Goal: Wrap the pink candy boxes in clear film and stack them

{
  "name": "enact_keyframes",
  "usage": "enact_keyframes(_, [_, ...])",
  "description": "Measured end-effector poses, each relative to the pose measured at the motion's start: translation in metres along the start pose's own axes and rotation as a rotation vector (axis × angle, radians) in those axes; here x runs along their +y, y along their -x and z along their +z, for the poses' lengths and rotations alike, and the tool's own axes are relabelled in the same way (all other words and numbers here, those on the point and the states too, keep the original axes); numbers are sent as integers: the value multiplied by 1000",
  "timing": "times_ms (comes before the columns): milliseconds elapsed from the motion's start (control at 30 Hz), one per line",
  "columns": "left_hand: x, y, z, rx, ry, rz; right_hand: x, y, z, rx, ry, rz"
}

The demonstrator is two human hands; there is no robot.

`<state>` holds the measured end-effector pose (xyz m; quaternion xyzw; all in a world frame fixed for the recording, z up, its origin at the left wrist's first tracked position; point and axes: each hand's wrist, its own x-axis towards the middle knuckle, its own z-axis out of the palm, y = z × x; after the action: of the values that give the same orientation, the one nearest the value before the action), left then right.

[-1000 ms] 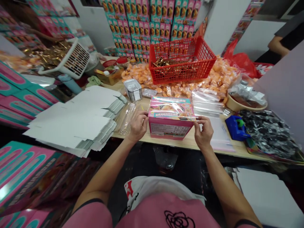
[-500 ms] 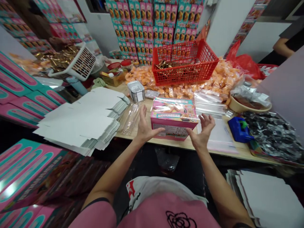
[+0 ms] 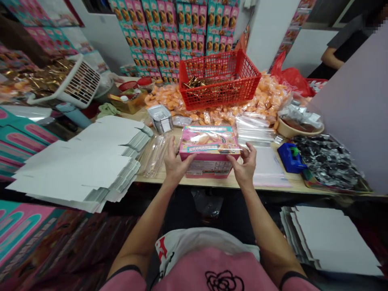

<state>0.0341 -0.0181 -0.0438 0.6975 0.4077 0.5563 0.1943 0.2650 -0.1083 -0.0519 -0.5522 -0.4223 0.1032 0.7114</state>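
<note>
A pink printed box [image 3: 209,141] with a glossy, film-like top stands on the wooden table, near its front edge. My left hand [image 3: 177,163] is at the box's left front corner, thumb against the front face and fingers spread along the left side. At the right front corner, my right hand [image 3: 245,163] has its thumb on the front face and its fingers bent beside the box. Neither hand is closed around anything; the box sits between them. Clear plastic sleeves [image 3: 154,155] lie left of the box, and foil trays [image 3: 160,118] are stacked behind them.
Flat white cartons [image 3: 81,157] are piled on the left. Behind the box stands a red basket [image 3: 220,83] amid orange packets [image 3: 271,91]. A blue tape dispenser [image 3: 291,157] and black packets [image 3: 329,161] are on the right. A person's arm [image 3: 332,58] shows at the back right.
Both hands have come inward to touch the box at its sides and front. The camera view has shifted, so the scene sits further left.
</note>
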Motion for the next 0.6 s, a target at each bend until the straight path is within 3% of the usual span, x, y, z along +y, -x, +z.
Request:
enact_keyframes(200, [-14, -19, -31, -260, 95, -78, 7, -15, -24, -162, -140, 150])
enact_keyframes(367, [-4, -22, -40, -290, 279, -188, 4, -25, -32, -169, -233, 239])
enact_keyframes(500, [5, -34, -38, -282, 519, -508, -2, -45, -36, -233, -315, 512])
enact_keyframes(600, [15, -52, -29, -473, 592, -761, -8, -64, -31, -469, -253, 761])
